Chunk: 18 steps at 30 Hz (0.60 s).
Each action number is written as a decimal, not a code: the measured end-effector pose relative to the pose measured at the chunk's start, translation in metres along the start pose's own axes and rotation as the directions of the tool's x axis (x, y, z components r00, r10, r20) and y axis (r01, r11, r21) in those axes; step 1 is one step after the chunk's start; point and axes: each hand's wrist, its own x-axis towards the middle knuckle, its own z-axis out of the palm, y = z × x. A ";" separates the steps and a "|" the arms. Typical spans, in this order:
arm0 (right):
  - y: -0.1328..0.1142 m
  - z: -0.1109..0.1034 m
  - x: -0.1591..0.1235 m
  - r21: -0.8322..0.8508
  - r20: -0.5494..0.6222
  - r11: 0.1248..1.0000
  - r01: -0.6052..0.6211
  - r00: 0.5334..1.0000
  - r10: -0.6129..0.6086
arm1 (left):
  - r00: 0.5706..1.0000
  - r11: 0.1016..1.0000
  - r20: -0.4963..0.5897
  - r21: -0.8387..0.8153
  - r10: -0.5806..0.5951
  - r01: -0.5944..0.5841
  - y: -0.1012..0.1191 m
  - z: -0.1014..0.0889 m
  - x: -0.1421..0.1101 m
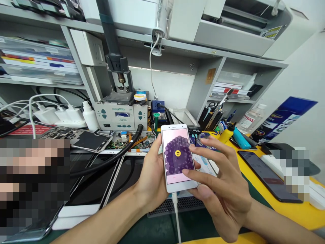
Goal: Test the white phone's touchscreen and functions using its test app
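Note:
A white smartphone (177, 154) is held upright in the middle of the view, its lit screen showing a purple cluster of dots with a yellow emblem at the centre. My left hand (153, 173) wraps around the phone from behind and its left side. Over the lower right of the screen hovers my right hand (220, 179), fingers spread; one fingertip is at the glass, though I cannot tell whether it presses. From the phone's bottom edge a white cable (175, 210) hangs down.
Behind stands a hot-air rework station (122, 115) with a black hose (129, 145). Tablets (86, 183) lie left, circuit boards (116, 140) beyond them. A dark smartphone (266, 174) rests on the right, near bottles (251, 118) and a pen holder (210, 117).

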 end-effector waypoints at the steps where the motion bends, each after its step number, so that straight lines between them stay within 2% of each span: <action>1: 0.000 0.000 0.000 0.000 0.001 1.000 0.002 1.000 -0.002 | 1.000 1.000 -0.002 0.000 0.000 0.000 0.000 0.000 0.000; 9: 0.002 0.003 0.005 -0.061 0.097 0.998 -0.015 0.995 0.021 | 0.999 0.996 0.025 0.073 0.047 -0.049 -0.001 0.003 -0.003; 12: 0.005 0.003 0.005 -0.074 0.118 0.997 -0.023 0.992 0.032 | 0.999 0.994 0.033 0.102 0.028 -0.031 -0.002 0.003 -0.002; 18: 0.007 0.004 0.003 -0.095 0.171 0.995 -0.039 0.984 0.055 | 0.991 0.989 0.125 0.136 0.043 -0.060 -0.007 -0.001 -0.002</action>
